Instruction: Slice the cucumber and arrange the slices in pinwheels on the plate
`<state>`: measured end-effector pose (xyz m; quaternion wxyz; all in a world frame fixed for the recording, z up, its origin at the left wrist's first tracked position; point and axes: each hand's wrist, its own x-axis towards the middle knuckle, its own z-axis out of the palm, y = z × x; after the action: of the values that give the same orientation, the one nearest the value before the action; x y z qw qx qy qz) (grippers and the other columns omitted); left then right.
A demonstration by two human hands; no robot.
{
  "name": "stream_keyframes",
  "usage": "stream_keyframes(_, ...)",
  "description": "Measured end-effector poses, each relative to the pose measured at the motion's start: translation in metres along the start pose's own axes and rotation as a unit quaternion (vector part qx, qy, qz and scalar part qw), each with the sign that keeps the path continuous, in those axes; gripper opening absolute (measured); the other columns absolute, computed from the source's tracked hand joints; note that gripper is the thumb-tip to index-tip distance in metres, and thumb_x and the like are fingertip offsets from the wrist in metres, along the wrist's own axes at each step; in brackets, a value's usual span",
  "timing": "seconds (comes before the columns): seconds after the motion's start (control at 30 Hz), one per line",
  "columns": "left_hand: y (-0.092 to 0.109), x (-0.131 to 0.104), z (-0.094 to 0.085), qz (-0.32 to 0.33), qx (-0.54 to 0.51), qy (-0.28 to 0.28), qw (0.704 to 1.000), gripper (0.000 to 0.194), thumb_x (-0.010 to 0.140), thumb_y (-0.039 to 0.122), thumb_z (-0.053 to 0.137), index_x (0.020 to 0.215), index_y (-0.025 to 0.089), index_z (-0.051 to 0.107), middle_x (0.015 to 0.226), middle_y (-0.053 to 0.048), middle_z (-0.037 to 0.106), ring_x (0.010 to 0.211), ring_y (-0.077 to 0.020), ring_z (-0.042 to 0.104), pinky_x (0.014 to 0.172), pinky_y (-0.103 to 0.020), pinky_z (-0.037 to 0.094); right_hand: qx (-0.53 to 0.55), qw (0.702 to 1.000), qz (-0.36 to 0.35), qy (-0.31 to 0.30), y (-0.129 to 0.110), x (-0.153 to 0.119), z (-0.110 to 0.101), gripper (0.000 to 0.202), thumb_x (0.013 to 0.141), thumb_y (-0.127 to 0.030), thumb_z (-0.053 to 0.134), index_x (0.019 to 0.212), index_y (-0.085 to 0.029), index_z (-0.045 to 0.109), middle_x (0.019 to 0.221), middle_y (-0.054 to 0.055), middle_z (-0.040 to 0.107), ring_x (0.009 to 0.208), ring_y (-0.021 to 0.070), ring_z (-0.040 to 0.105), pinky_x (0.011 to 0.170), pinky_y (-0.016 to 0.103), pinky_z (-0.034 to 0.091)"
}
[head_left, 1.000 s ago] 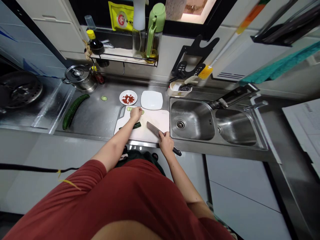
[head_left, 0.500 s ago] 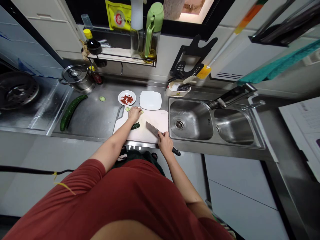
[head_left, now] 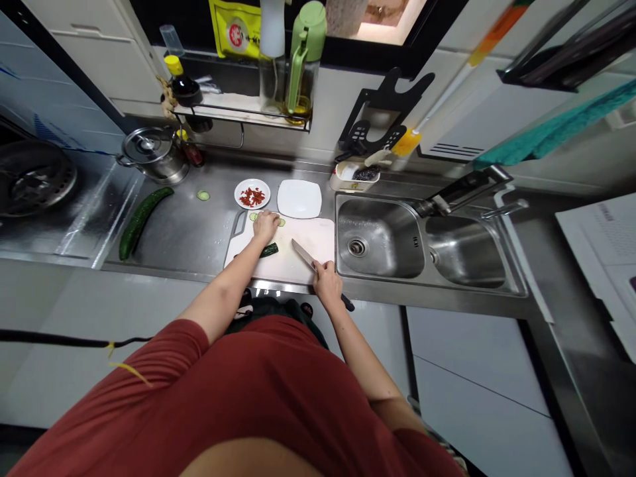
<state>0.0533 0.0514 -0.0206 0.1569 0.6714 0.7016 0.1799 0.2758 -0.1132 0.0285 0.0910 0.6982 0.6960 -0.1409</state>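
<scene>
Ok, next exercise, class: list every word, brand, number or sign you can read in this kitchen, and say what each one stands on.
No text can be read for certain.
Yellow packet: white marking in a red round emblem, too small to read.
White item at the right edge: printed lines, too small and blurred.
Cutting board: a faint mark near its upper right corner, unreadable.
</scene>
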Motion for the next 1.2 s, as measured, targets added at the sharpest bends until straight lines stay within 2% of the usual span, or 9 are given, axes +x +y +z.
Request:
stream_keyframes(0.1, -0.002, -0.009, -0.006, -0.038, -0.042, 0.02, 0.998, 0.026, 0.088, 0.033, 0.054, 0.105, 0.025, 0.072, 0.11, -0.009, 0.065, 0.106, -0.0267, 0.055, 0.089, -0.037, 0.044, 0.029, 0.999, 0.013, -0.008, -0.001, 0.006, 0.002, 0.042, 0.099, -0.023, 0.034, 0.139, -0.024, 0.046, 0.117, 0.01, 0.051, 0.091, 0.0182, 0.06, 0.078, 0.027, 0.043)
stream_keyframes(0.17, -0.004, -0.02, -0.012, -0.045, -0.062, 0.007, 0.997, 0.025, 0.088, 0.033, 0.055, 0.103, 0.024, 0.072, 0.108, -0.008, 0.066, 0.104, -0.0249, 0.057, 0.089, -0.035, 0.044, 0.057, 0.998, 0.017, -0.017, -0.002, 0.012, 0.002, 0.039, 0.099, -0.023, 0.033, 0.135, -0.019, 0.048, 0.117, 0.012, 0.054, 0.097, 0.0197, 0.06, 0.082, 0.028, 0.043)
stream_keyframes(0.33, -0.007, -0.057, -0.032, -0.033, -0.052, -0.065, 0.996, 0.025, 0.082, 0.044, 0.063, 0.095, 0.024, 0.07, 0.105, -0.006, 0.067, 0.098, -0.0232, 0.059, 0.085, -0.032, 0.045, 0.109, 0.993, 0.037, -0.016, -0.004, 0.025, 0.002, 0.041, 0.097, -0.02, 0.036, 0.137, -0.015, 0.041, 0.119, 0.013, 0.059, 0.103, 0.0214, 0.06, 0.085, 0.029, 0.042)
stream_keyframes(0.43, -0.011, -0.075, -0.041, -0.006, -0.013, -0.116, 0.993, 0.045, 0.07, 0.05, 0.074, 0.106, 0.025, 0.065, 0.11, -0.007, 0.065, 0.101, -0.0263, 0.058, 0.086, -0.035, 0.044, 0.113, 0.993, 0.041, -0.015, -0.006, 0.03, 0.003, 0.039, 0.096, -0.018, 0.035, 0.135, -0.016, 0.041, 0.116, 0.013, 0.061, 0.101, 0.0223, 0.061, 0.083, 0.03, 0.043)
stream_keyframes(0.53, -0.017, -0.088, -0.046, 0.005, 0.045, -0.159, 0.986, 0.056, 0.065, 0.046, 0.078, 0.114, 0.026, 0.06, 0.114, -0.008, 0.063, 0.106, -0.0292, 0.056, 0.09, -0.038, 0.042, 0.108, 0.993, 0.041, -0.017, -0.007, 0.033, 0.005, 0.035, 0.096, -0.018, 0.036, 0.13, -0.016, 0.044, 0.114, 0.013, 0.062, 0.1, 0.0226, 0.061, 0.083, 0.03, 0.044)
stream_keyframes(0.63, -0.023, -0.095, -0.047, 0.008, 0.071, -0.179, 0.981, 0.045, 0.072, 0.037, 0.072, 0.114, 0.027, 0.059, 0.113, -0.007, 0.063, 0.107, -0.028, 0.056, 0.09, -0.039, 0.041, 0.104, 0.993, 0.041, -0.032, -0.007, 0.035, 0.009, 0.031, 0.096, -0.019, 0.037, 0.126, -0.017, 0.045, 0.113, 0.013, 0.062, 0.1, 0.0228, 0.062, 0.083, 0.031, 0.044)
stream_keyframes(0.73, -0.026, -0.099, -0.047, 0.017, 0.065, -0.174, 0.983, 0.039, 0.076, 0.031, 0.067, 0.114, 0.027, 0.06, 0.112, -0.006, 0.064, 0.107, -0.0267, 0.056, 0.09, -0.037, 0.042, 0.097, 0.993, 0.042, -0.049, -0.006, 0.038, 0.013, 0.027, 0.096, -0.019, 0.036, 0.121, -0.017, 0.047, 0.111, 0.014, 0.062, 0.101, 0.0236, 0.062, 0.083, 0.033, 0.045)
stream_keyframes(1.0, -0.034, -0.095, -0.044, 0.022, 0.017, -0.143, 0.989, 0.037, 0.075, 0.032, 0.068, 0.111, 0.025, 0.063, 0.107, -0.006, 0.065, 0.102, -0.0253, 0.058, 0.085, -0.034, 0.043, 0.08, 0.992, 0.036, -0.089, -0.006, 0.046, 0.014, 0.03, 0.093, -0.018, 0.038, 0.122, -0.017, 0.045, 0.108, 0.015, 0.063, 0.099, 0.0262, 0.063, 0.079, 0.034, 0.047)
stream_keyframes(1.2, -0.062, -0.074, -0.056, -0.058, -0.066, -0.057, 0.995, 0.041, 0.072, 0.037, 0.071, 0.11, 0.024, 0.063, 0.101, -0.003, 0.067, 0.092, -0.0207, 0.061, 0.079, -0.029, 0.044, 0.078, 0.994, 0.028, -0.077, -0.007, 0.042, 0.013, 0.028, 0.095, -0.018, 0.037, 0.12, -0.016, 0.046, 0.107, 0.015, 0.064, 0.098, 0.0253, 0.064, 0.079, 0.033, 0.046)
